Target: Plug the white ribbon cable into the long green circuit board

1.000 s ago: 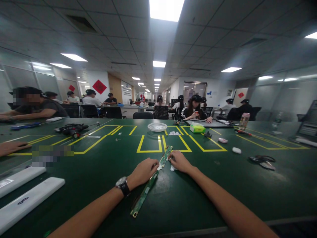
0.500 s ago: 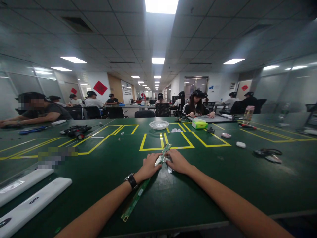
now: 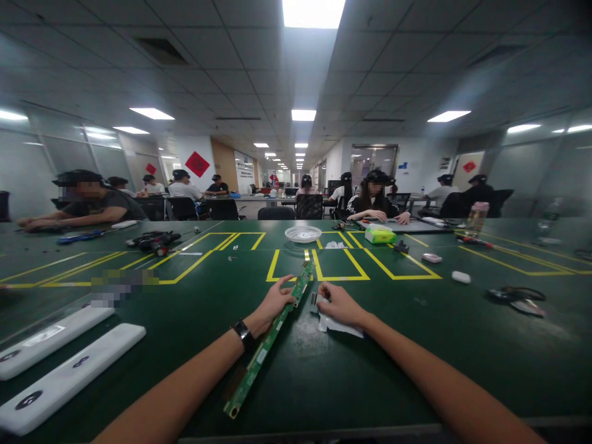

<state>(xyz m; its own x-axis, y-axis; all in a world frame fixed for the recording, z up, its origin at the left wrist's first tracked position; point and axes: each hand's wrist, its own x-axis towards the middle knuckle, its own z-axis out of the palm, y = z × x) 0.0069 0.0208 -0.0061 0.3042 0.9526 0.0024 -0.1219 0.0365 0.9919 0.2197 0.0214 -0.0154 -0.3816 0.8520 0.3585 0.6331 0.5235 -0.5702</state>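
A long, narrow green circuit board (image 3: 267, 349) lies slantwise in front of me, its far end pointing away. My left hand (image 3: 272, 303) grips it near the far end, thumb on top and the other fingers at its left side. To the right of the board, my right hand (image 3: 341, 303) is closed on a white flat ribbon cable (image 3: 343, 327). One dark-striped end of the cable shows by the fingertips, apart from the board, and the white length hangs under the hand. Part of the cable is hidden by my fingers.
Ahead stands a white round dish (image 3: 303, 234), with a green-and-white tissue pack (image 3: 380, 234) to its right. Two long white bars (image 3: 78, 376) lie at left. A black cable bundle (image 3: 517, 297) and a white case (image 3: 461, 277) are at right. Co-workers sit across the table.
The hands have moved apart. My right hand has drawn the ribbon cable away from the circuit board to the right. The left hand still holds the board, which now looks slightly raised.
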